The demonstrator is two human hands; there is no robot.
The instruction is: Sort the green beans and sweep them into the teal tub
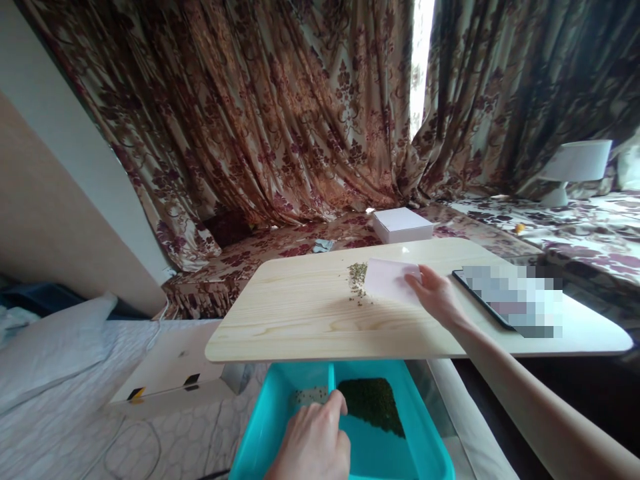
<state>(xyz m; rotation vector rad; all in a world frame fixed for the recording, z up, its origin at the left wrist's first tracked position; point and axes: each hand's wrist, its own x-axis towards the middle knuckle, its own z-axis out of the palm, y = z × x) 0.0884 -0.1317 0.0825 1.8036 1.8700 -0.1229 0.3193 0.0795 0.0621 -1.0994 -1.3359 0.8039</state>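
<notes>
My right hand (430, 290) holds a white sheet of paper (393, 279) by its right end, low over the table. The paper's left edge meets a small scattered heap of green grains (357, 272) on the wooden tabletop (285, 307). Below the table's near edge, my left hand (317, 437) is over a turquoise divided bin (427, 437), its fingers curled in at the divider. What those fingers grip, if anything, is hidden. Dark green grains (373, 403) fill part of the bin's right compartment. A few pale and brown bits (311, 395) lie in the left one.
A dark-edged flat device (485, 300), its face blurred, lies on the table's right side. Behind the table sit a white box (403, 225) and a small grey cloth item (323, 245). A white carton (170, 367) rests on the bed at left. A lamp (575, 163) stands far right.
</notes>
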